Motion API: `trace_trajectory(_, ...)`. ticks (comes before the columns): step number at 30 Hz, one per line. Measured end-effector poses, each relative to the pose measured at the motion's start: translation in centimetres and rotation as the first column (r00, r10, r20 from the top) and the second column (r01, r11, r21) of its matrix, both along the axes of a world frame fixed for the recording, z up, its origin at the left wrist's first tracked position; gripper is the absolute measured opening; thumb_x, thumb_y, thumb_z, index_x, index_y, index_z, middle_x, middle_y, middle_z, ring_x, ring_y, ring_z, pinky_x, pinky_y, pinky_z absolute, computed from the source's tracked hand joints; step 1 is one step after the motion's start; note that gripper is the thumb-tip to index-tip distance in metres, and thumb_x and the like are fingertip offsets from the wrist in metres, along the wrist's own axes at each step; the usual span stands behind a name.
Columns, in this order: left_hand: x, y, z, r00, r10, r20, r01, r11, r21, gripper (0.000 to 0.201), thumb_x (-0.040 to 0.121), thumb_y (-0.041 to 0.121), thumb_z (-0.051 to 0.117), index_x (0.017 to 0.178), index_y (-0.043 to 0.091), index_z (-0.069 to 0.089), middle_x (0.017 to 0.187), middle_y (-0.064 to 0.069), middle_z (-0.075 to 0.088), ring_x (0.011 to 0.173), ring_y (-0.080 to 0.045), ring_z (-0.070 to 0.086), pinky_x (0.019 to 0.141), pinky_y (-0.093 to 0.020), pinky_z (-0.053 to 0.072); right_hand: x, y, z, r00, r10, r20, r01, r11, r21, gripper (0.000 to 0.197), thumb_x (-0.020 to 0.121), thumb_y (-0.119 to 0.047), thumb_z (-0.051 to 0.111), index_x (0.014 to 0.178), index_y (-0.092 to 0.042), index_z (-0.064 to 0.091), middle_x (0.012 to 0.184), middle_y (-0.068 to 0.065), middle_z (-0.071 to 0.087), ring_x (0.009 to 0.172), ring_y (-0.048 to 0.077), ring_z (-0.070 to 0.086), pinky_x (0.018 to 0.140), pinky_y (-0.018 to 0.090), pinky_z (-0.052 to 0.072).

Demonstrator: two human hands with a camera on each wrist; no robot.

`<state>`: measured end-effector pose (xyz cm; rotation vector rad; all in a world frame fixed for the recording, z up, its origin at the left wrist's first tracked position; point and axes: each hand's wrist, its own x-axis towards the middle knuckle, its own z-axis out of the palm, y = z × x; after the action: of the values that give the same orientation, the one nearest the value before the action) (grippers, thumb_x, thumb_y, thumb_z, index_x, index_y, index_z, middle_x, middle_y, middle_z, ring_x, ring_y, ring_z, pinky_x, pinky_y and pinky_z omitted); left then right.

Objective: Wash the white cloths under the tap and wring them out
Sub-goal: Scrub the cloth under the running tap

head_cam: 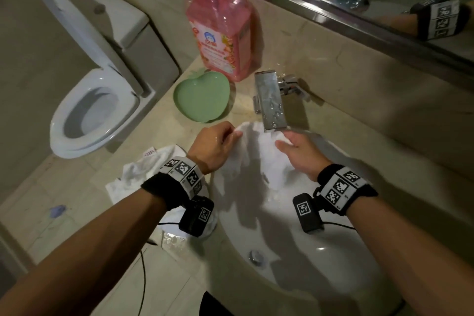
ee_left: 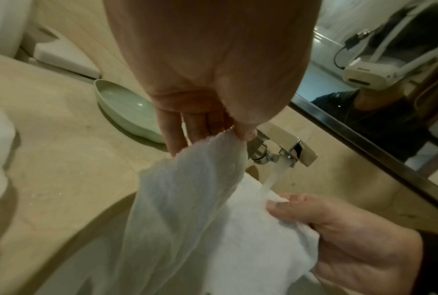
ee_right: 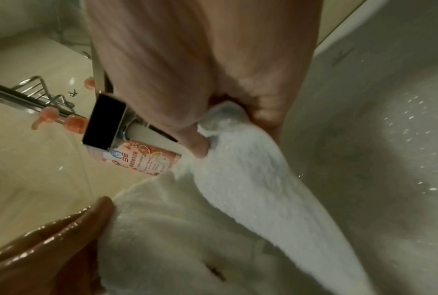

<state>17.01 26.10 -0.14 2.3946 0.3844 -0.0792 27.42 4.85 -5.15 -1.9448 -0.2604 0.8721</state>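
Holding fluffy white cloth (head_cam: 259, 154) over round white sink (head_cam: 333, 251), both hands (head_cam: 213, 146) (head_cam: 300, 154) pinching its top corners, apart, under square metal tap (head_cam: 270, 102).

Black wristbands (head_cam: 164, 188); checkered marker tags (head_cam: 338, 185)

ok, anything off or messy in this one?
Mostly fine. The white cloth held under the running tap has a small dark speck, seen from the right wrist. A second cloth lies crumpled on the counter at the basin's edge. Water droplets sit on the counter near it.
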Motion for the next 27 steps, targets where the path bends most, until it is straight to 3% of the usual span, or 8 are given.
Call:
trace_trajectory(5, 0.1, -0.4, -0.4, 0.985, 0.115, -0.131, -0.127, 0.988, -0.091, 0.026, 0.098, 0.04, 0.051, 0.085, 0.018, 0.054, 0.081, -0.002, 0.062, 0.078, -0.025, 0.058, 0.073, -0.036, 0.046, 0.0, 3.6, 0.2, 0.994, -0.008, -0.106, 0.016, 0.997, 0.074, 0.009, 0.101, -0.019, 0.062, 0.099, -0.018, 0.07, 0.076, -0.014, 0.072, 0.077, 0.002, 0.063, 0.07, 0.019, 0.048)
trace_trajectory(10, 0.9, -1.5, -0.9, 0.951, 0.153, -0.27, -0.23, 0.931, -0.283, 0.029, 0.099, 0.041, 0.046, 0.092, 0.014, 0.053, 0.088, -0.012, 0.069, 0.078, -0.033, 0.07, 0.077, -0.047, 0.058, 1.3, 4.5, 0.3, 0.987, -0.145, 0.063, 0.145, 0.989, -0.002, 0.007, 0.096, -0.013, 0.066, 0.096, -0.014, 0.073, 0.102, 0.013, 0.074, 0.097, 0.032, 0.068, 0.086, 0.048, 0.056)
trace_trajectory(15, 2.8, -3.7, -1.5, 0.883, 0.277, -0.38, -0.451, 0.728, -0.516, 0.023, 0.099, 0.029, 0.05, 0.084, 0.012, 0.049, 0.098, -0.024, 0.066, 0.088, -0.039, 0.07, 0.074, -0.057, 0.059, 0.4, 2.3, 0.4, 0.983, 0.061, 0.175, -0.042, 0.993, -0.107, 0.027, 0.099, -0.031, 0.06, 0.075, -0.022, 0.064, 0.07, -0.005, 0.064, 0.063, 0.007, 0.056, 0.062, 0.029, 0.046)
trace_trajectory(18, 4.2, -5.4, -1.5, 0.867, 0.264, -0.422, -0.483, 0.653, -0.583, 0.021, 0.097, 0.011, 0.046, 0.084, 0.002, 0.06, 0.101, -0.029, 0.067, 0.092, -0.042, 0.069, 0.082, -0.056, 0.057, -1.0, 1.1, 1.1, 0.969, 0.209, 0.128, -0.194, 0.973, -0.122, 0.041, 0.086, -0.057, 0.052, 0.106, -0.026, 0.07, 0.095, -0.004, 0.073, 0.084, 0.009, 0.067, 0.072, 0.034, 0.057)
trace_trajectory(20, 4.9, -6.3, -1.7, 0.834, 0.266, -0.483, -0.54, 0.573, -0.617, 0.022, 0.093, 0.003, 0.046, 0.098, -0.006, 0.065, 0.105, -0.028, 0.067, 0.094, -0.041, 0.068, 0.084, -0.053, 0.057, -1.5, 0.3, 1.3, 0.973, 0.22, 0.069, -0.212, 0.971, -0.109, 0.056, 0.078, -0.047, 0.069, 0.131, -0.032, 0.058, 0.122, -0.009, 0.067, 0.108, 0.01, 0.063, 0.088, 0.033, 0.055)
trace_trajectory(23, 5.6, -7.7, -1.4, 0.832, 0.22, -0.509, -0.547, 0.477, -0.688, 0.02, 0.093, -0.001, 0.043, 0.1, -0.01, 0.059, 0.102, -0.029, 0.064, 0.08, -0.036, 0.065, 0.066, -0.039, 0.056, -1.6, 0.0, 0.8, 0.952, 0.23, 0.203, -0.208, 0.97, -0.125, 0.06, 0.08, -0.021, 0.081, 0.131, -0.029, 0.052, 0.117, -0.013, 0.064, 0.109, 0.011, 0.062, 0.088, 0.029, 0.053)
trace_trajectory(25, 6.0, -8.1, -1.2, 0.842, 0.2, -0.501, -0.526, 0.514, -0.678, 0.022, 0.097, 0.001, 0.039, 0.106, -0.005, 0.058, 0.102, -0.023, 0.066, 0.077, -0.032, 0.066, 0.062, -0.034, 0.053, -1.0, 0.0, 0.4, 0.937, 0.194, 0.291, -0.133, 0.967, -0.217, 0.05, 0.088, -0.007, 0.07, 0.134, -0.02, 0.055, 0.119, 0.003, 0.068, 0.112, 0.026, 0.064, 0.092, 0.036, 0.054)
trace_trajectory(27, 6.1, -7.4, -1.5, 0.875, 0.166, -0.455, -0.423, 0.719, -0.55, 0.024, 0.097, 0.009, 0.045, 0.114, -0.003, 0.056, 0.106, -0.015, 0.069, 0.083, -0.027, 0.07, 0.064, -0.031, 0.053, -0.1, -0.5, 0.1, 0.922, 0.198, 0.332, -0.101, 0.952, -0.288, 0.046, 0.092, -0.002, 0.059, 0.137, -0.012, 0.059, 0.128, 0.013, 0.068, 0.118, 0.032, 0.063, 0.098, 0.031, 0.047)
